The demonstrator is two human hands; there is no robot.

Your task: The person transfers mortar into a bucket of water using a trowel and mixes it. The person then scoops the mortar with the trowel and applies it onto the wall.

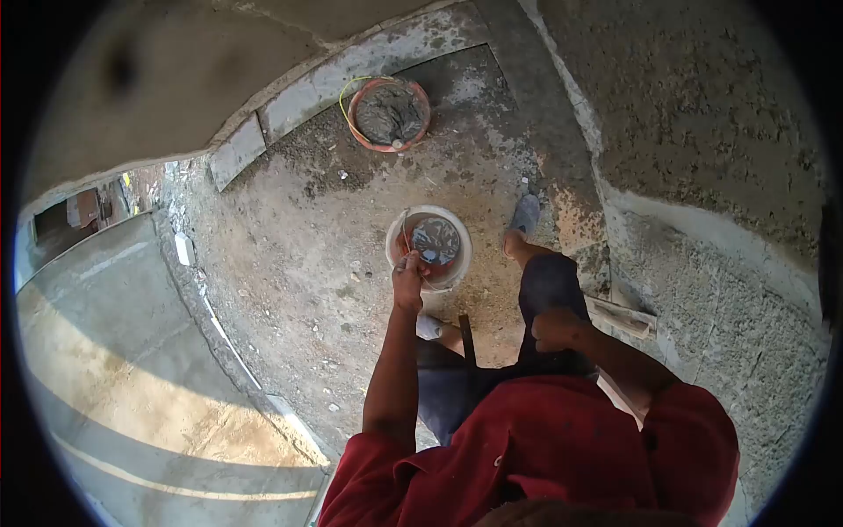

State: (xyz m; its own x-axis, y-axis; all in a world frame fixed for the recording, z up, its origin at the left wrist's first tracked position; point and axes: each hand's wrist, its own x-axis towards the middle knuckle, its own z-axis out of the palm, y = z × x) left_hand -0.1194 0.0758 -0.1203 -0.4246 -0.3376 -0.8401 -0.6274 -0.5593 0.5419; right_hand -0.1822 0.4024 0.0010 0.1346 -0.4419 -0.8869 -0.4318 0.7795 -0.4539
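A pale round bucket (464,255) stands on the rough ground in front of me, with murky, shiny liquid and a reddish-orange surface inside. My left hand (407,274) is closed at its near-left rim, gripping the bucket's thin handle, which arcs over the opening. Over my right thigh, my right hand (557,329) is curled into a fist, and nothing shows sticking out of it. Farther off, an orange bucket (353,107) with a yellow-green handle holds wet grey mortar (386,114).
A low concrete ledge (303,101) curves behind the orange bucket. At the right rises a rough plastered wall (746,307), with wooden boards (622,318) at its foot. A lower concrete surface (132,334) lies left, beyond an edge. My feet flank the pale bucket's right and near sides.
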